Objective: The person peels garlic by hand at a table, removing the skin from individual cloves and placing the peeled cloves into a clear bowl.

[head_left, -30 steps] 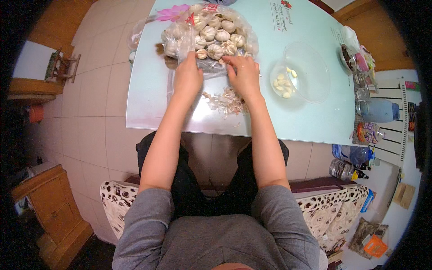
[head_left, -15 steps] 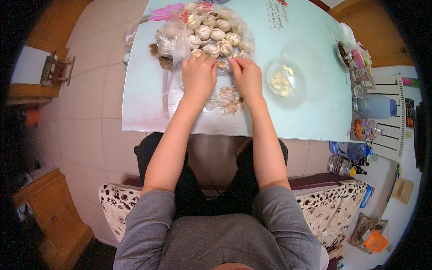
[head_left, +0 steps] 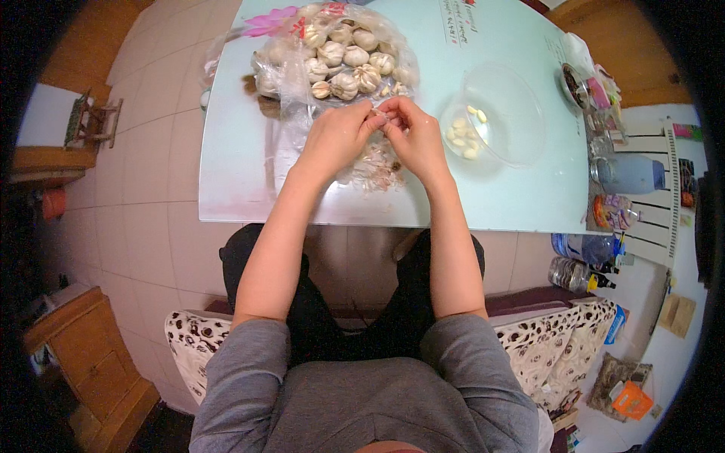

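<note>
In the head view, the left hand [head_left: 334,140] and the right hand [head_left: 418,140] meet at the fingertips, just in front of a clear plastic bag [head_left: 291,79] of whole garlic bulbs [head_left: 356,56]. Both grips are closed, pinching a small piece [head_left: 375,112] between them, seemingly a garlic clove; the fingers hide most of it, so I cannot tell which way its long axis points. It sits right in the grip, above the pale surface [head_left: 242,181], with dry garlic skins [head_left: 381,180] scattered on the near side, below the hands.

The relation that matters runs sideways: the clear round bowl [head_left: 521,136] lies to the right of the joined fingertips, at about the same depth, and the right hand is plainly the nearer one, just beside its left rim. Peeled garlic cloves [head_left: 462,140] lie in the bowl's left part. A few loose cloves [head_left: 396,89] lie just beyond the fingertips, near the bulbs
</note>
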A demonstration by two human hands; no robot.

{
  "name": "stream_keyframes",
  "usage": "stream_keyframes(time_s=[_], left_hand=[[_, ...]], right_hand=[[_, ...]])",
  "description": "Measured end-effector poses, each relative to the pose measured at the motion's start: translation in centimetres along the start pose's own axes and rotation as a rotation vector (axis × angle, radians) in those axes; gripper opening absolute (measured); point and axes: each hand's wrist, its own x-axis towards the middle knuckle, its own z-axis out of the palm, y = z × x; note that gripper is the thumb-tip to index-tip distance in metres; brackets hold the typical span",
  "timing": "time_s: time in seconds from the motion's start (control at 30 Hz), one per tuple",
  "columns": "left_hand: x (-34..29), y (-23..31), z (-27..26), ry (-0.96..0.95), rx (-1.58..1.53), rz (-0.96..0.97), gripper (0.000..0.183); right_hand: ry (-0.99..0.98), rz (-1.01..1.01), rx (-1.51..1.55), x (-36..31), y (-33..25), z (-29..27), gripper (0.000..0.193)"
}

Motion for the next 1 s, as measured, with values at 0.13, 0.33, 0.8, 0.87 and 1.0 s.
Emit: stream_keyframes(time_s=[0.13,0.33,0.8,0.87,1.0], left_hand=[[-0.2,0.1,0.6,0.038,-0.252,0.049,0.033],[-0.3,-0.2,-0.2,-0.280,-0.658,-0.132,0.031],[0.0,-0.3,-0.2,-0.385,-0.619,-0.118,0.025],[-0.2,-0.1,0.0,-0.381,-0.381,-0.010,0.025],[-0.9,0.7,0.2,-0.271,-0.102,0.094,0.025]], right_hand=[[-0.036,0.003,0.191,-0.8,0.6,-0.6,0.008],[-0.133,0.013,0.354,-1.3,0.9,-1.4,0.012],[-0.077,-0.056,0.093,-2.0,0.7,-1.3,0.027],[-0.070,-0.157,-0.139,-2.4,0.7,-1.0,0.018],[-0.132,-0.112,-0.239,-2.7,0.0,-1.0,0.012]])
